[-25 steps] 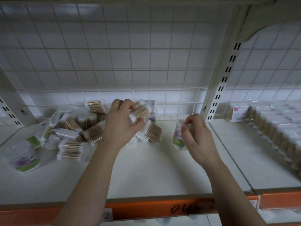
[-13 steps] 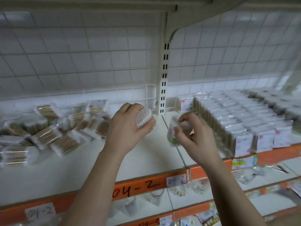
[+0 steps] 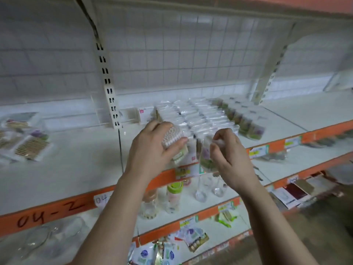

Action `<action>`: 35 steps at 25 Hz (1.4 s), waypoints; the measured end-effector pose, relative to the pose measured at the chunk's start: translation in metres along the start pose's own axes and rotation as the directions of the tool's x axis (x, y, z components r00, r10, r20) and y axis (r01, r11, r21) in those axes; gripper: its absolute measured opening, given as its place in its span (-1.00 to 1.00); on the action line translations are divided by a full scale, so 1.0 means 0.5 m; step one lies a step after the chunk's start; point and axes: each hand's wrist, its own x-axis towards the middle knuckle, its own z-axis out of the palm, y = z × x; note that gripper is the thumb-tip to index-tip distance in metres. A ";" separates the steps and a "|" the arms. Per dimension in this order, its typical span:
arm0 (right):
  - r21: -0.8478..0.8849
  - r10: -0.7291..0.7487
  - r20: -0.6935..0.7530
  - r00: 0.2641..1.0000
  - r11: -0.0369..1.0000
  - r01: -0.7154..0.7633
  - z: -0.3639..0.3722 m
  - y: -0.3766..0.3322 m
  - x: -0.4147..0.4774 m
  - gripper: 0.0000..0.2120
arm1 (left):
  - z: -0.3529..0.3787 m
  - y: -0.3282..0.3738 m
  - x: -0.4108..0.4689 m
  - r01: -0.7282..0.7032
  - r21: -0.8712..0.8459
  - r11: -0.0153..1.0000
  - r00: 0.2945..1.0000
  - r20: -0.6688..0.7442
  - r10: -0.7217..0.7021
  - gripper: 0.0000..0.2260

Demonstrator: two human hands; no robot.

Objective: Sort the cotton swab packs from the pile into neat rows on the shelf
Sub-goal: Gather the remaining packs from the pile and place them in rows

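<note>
My left hand (image 3: 152, 150) grips a clear pack of cotton swabs (image 3: 172, 137), white tips facing me. My right hand (image 3: 231, 155) pinches the top of a second pack with a purple and green label (image 3: 205, 155). Both hands hover at the front edge of the white shelf (image 3: 80, 159), just before the neat rows of swab packs (image 3: 200, 115). The loose pile of packs (image 3: 28, 142) lies far left on the same shelf.
A slotted upright post (image 3: 110, 100) stands behind the shelf, left of the rows. Green-labelled packs (image 3: 246, 121) end the rows on the right. The orange shelf edge (image 3: 47, 213) reads 04-2. Lower shelves hold bottles (image 3: 172, 197), glasses and packets.
The view has swung right and down, away from the pile toward the rows. Both hands have carried their packs rightward to the front of the rows.
</note>
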 end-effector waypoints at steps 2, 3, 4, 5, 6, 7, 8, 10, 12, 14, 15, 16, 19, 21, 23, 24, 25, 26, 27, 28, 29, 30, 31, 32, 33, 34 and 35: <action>-0.028 0.025 -0.018 1.000 0.999 -0.025 -0.038 0.046 -0.013 -0.82 | 0.046 0.042 0.005 -0.007 -0.026 1.000 1.000 0.030 0.008 -0.48; -0.042 0.037 -0.032 0.999 0.998 -0.038 -0.058 0.068 -0.016 -0.80 | 0.069 0.062 0.011 -0.013 -0.026 1.000 0.999 0.048 0.015 -0.49; -0.051 0.049 -0.042 0.998 0.997 -0.051 -0.074 0.087 -0.017 -0.78 | 0.088 0.077 0.017 -0.018 -0.020 1.000 0.998 0.066 0.019 -0.49; -0.056 0.059 -0.050 0.997 0.997 -0.062 -0.087 0.104 -0.015 -0.74 | 0.104 0.091 0.026 -0.021 -0.013 1.000 0.997 0.079 0.022 -0.50; -0.058 0.065 -0.056 0.996 0.996 -0.069 -0.102 0.123 -0.012 -0.70 | 0.123 0.105 0.039 -0.020 -0.009 1.000 0.996 0.088 0.021 -0.50; -0.056 0.073 -0.058 0.996 0.995 -0.077 -0.112 0.140 -0.006 -0.67 | 0.138 0.117 0.052 -0.021 -0.008 1.000 0.996 0.089 0.021 -0.51; -0.054 0.084 -0.059 0.995 0.995 -0.087 -0.122 0.157 0.001 -0.66 | 0.154 0.129 0.069 -0.024 -0.013 1.000 0.997 0.079 0.025 -0.52; -0.065 0.095 -0.064 0.993 0.993 -0.099 -0.137 0.186 0.018 -0.69 | 0.181 0.147 0.101 -0.026 -0.031 0.999 0.998 0.053 0.028 -0.54; -0.067 0.103 -0.081 0.991 0.992 -0.109 -0.158 0.222 0.046 -0.73 | 0.218 0.163 0.143 -0.030 -0.041 0.999 0.999 0.040 0.031 -0.55; -0.087 0.096 -0.107 0.990 0.991 -0.106 -0.184 0.260 0.081 -0.74 | 0.255 0.174 0.185 -0.029 -0.056 0.998 0.999 0.041 0.032 -0.58; -0.103 0.085 -0.118 0.989 0.990 -0.097 -0.199 0.279 0.101 -0.73 | 0.274 0.179 0.206 -0.030 -0.066 0.997 0.999 0.042 0.033 -0.59; -0.114 0.074 -0.131 0.989 0.990 -0.089 -0.212 0.296 0.120 -0.73 | 0.292 0.183 0.224 -0.034 -0.071 0.997 0.998 0.042 0.037 -0.59; -0.134 0.044 -0.173 0.984 0.989 -0.068 -0.243 0.343 0.170 -0.72 | 0.335 0.192 0.268 -0.062 -0.075 0.995 0.997 0.040 0.065 -0.57; -0.140 0.036 -0.196 0.980 0.988 -0.064 -0.263 0.380 0.197 -0.72 | 0.363 0.199 0.294 -0.077 -0.080 0.994 0.996 0.039 0.080 -0.55; -0.131 0.052 -0.214 0.976 0.988 -0.082 -0.282 0.416 0.216 -0.72 | 0.388 0.207 0.315 -0.075 -0.074 0.994 0.996 0.049 0.079 -0.56; -0.126 0.064 -0.217 0.974 0.988 -0.093 -0.291 0.434 0.222 -0.73 | 0.401 0.212 0.323 -0.074 -0.070 0.995 0.996 0.046 0.077 -0.58; -0.124 0.070 -0.214 0.974 0.987 -0.098 -0.298 0.451 0.226 -0.73 | 0.413 0.217 0.329 -0.074 -0.063 0.995 0.996 0.038 0.077 -0.60; -0.121 0.071 -0.202 0.977 0.988 -0.096 -0.303 0.467 0.230 -0.73 | 0.425 0.221 0.334 -0.074 -0.054 0.996 0.997 0.029 0.076 -0.62; -0.110 0.069 -0.180 0.981 0.990 -0.089 -0.309 0.486 0.235 -0.73 | 0.438 0.228 0.339 -0.070 -0.044 0.997 0.997 0.021 0.071 -0.64; -0.092 0.064 -0.150 0.987 0.993 -0.079 -0.313 0.504 0.239 -0.73 | 0.450 0.235 0.343 -0.061 -0.034 0.998 0.998 0.014 0.062 -0.65; -0.067 0.062 -0.116 0.991 0.995 -0.070 -0.316 0.523 0.243 -0.73 | 0.461 0.243 0.345 -0.048 -0.023 0.999 0.999 0.006 0.048 -0.65; -0.040 0.059 -0.080 0.995 0.997 -0.063 -0.318 0.543 0.246 -0.73 | 0.470 0.252 0.346 -0.030 -0.008 1.000 1.000 0.000 0.030 -0.65; -0.016 0.051 -0.041 0.998 0.999 -0.051 -0.318 0.562 0.248 -0.73 | 0.479 0.261 0.344 -0.009 0.012 1.000 1.000 -0.007 0.009 -0.65; 0.003 0.032 0.004 0.999 0.999 -0.032 -0.317 0.581 0.248 -0.73 | 0.487 0.271 0.342 0.017 0.030 0.999 1.000 -0.017 -0.017 -0.65; 0.015 0.005 0.049 0.999 1.000 -0.006 -0.315 0.598 0.248 -0.73 | 0.493 0.280 0.339 0.047 0.047 0.998 0.999 -0.026 -0.046 -0.64; 0.025 -0.019 0.091 0.996 1.000 0.017 -0.311 0.612 0.248 -0.74 | 0.498 0.288 0.336 0.080 0.059 0.995 0.996 -0.033 -0.078 -0.64; 0.036 -0.039 0.127 0.991 0.999 0.035 -0.307 0.623 0.250 -0.74 | 0.503 0.296 0.334 0.112 0.070 0.991 0.993 -0.040 -0.109 -0.64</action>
